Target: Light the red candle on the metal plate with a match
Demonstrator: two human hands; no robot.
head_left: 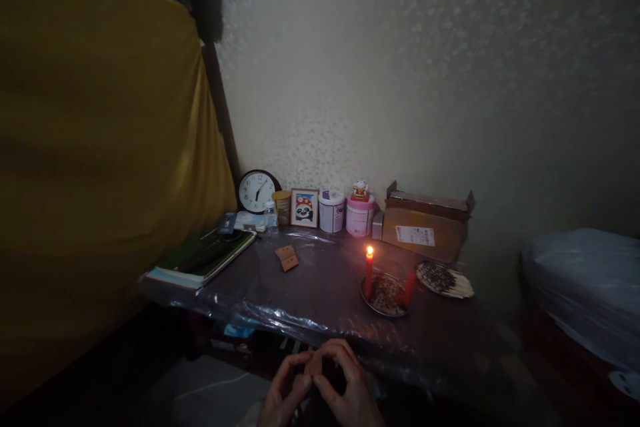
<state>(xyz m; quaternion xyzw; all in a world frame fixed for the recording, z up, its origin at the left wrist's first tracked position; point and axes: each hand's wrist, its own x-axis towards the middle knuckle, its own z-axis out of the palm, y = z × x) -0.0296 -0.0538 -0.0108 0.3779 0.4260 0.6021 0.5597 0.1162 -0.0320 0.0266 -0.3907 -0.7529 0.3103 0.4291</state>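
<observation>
Both hands meet in front of the table's near edge, low in the head view. My left hand [289,387] pinches a small brown cardboard piece [313,365] from the left, thumb and fingertips on it. From the other side my right hand [346,383] grips the same piece, its fingers bent. A similar brown cardboard piece [287,257] lies on the table beyond. A lit red candle [369,273] stands upright on a round metal plate [385,313], beside an unlit red candle [409,288]. Dark bits cover the plate's middle.
A second plate [431,291] holds dark-headed thin sticks, probably matches. Along the wall stand a clock [258,191], a framed panda picture [305,208], two tins [331,211] and a cardboard box [425,230]. Books [200,260] lie left, near a yellow cloth [100,147]. Plastic covers the table [310,287].
</observation>
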